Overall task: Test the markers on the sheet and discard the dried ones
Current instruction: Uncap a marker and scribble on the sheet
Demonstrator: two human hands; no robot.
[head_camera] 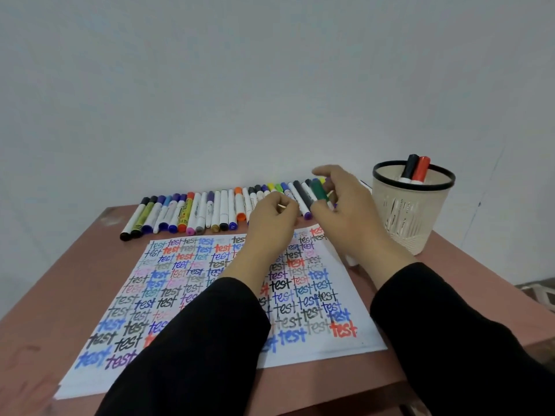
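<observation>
A scribbled sheet (192, 274) lies on a reddish-brown table (45, 295) against a white wall (210, 85).

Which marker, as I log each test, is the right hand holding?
The white marker with the green cap, pinched by the right hand; the rest lie in a row or stand in the beige cup.
</observation>
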